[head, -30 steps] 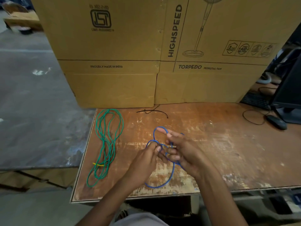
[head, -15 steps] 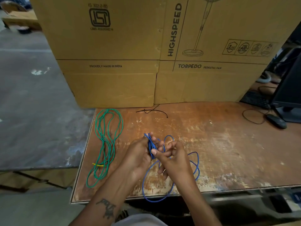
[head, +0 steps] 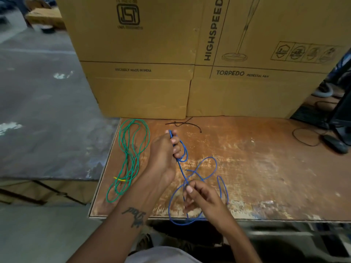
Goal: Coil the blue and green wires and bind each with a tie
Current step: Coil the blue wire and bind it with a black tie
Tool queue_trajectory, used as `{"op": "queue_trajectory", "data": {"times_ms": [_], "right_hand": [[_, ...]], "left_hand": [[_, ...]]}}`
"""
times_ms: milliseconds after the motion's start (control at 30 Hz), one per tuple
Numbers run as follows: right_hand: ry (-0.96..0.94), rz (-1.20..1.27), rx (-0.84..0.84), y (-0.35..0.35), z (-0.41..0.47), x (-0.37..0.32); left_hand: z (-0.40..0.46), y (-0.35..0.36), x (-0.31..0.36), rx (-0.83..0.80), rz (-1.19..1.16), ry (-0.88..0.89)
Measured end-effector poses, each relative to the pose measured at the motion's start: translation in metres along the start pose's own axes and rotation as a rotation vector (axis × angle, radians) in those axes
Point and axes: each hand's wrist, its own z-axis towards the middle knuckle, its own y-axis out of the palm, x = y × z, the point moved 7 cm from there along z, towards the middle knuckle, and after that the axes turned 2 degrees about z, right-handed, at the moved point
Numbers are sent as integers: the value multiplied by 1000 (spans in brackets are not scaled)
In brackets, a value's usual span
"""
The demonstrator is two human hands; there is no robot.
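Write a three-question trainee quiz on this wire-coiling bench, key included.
1. True or false: the coiled green wire already wears a yellow tie.
2. Which hand grips the gathered loops of the thin blue wire: A left hand, B right hand?
3. Fill in: the loose black tie lies on the worn wooden table just in front of the ____ boxes.

Key: 1 true; 2 A; 3 cardboard.

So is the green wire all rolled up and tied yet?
Coiled and tied, it seems: the green wire lies in long loops on the table, with a yellow tie across its lower part. Neither hand touches it.
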Motion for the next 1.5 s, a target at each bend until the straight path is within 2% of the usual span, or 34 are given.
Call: {"op": "queue_trajectory", "data": {"times_ms": [167,300,367,433,467,500,633,733,767,833,900,933,1000,1067,1133,1200,1267,1333,1433,1500], "right_hand": [[112,523,153,-4,-17,15],[406,821,253,2,-31,46],[512,745,274,7,-39,58],[469,365,288,-4,-45,63],[418,155,242,-10,-49,58],[357,60,139,-11,-57,54],[268,277,-386,12,-108,32],[240,129,-480,20,-147,27],[216,187,-501,26,-162,24],[80,610,-529,42,-188,5],[-19,1038,-457,43,-191,-9],[-42,1125,-398,43,-183,-14],[49,1144,-230,47,-160,-22],[159,1080,13,42,-140,-24],[147,982,227,35,-125,-31],[117,838,347,32,-110,-37],[149,648,375,35,-94,-40],[185,516,329,44,-78,-46],[183,475,272,44,-52,-55],[148,511,290,32,-37,-64]], "left_hand": [[-4,-6,-15,26,-62,67],[-27,-12,-47,-19,-81,46],[-48,-16,-58,-80,-31,9],[-65,-22,-55,-152,28,20],[-73,-27,-46,-183,46,40],[-81,-33,-35,-212,56,55],[-116,-61,10,-350,33,-44],[-134,-93,46,-373,19,-1],[-136,-107,59,-353,19,43],[-133,-134,78,-298,35,129],[-129,-151,70,-255,105,161],[-131,-152,58,-244,159,172],[-137,-145,26,-241,267,217],[-143,-136,1,-220,393,302],[-146,-126,-14,-239,472,369],[-147,-114,-25,-305,516,382],[-144,-104,-37,-351,562,367],[-139,-93,-48,-392,562,328],[-125,-76,-58,-468,558,273],[-118,-70,-62,-513,646,263]]}}
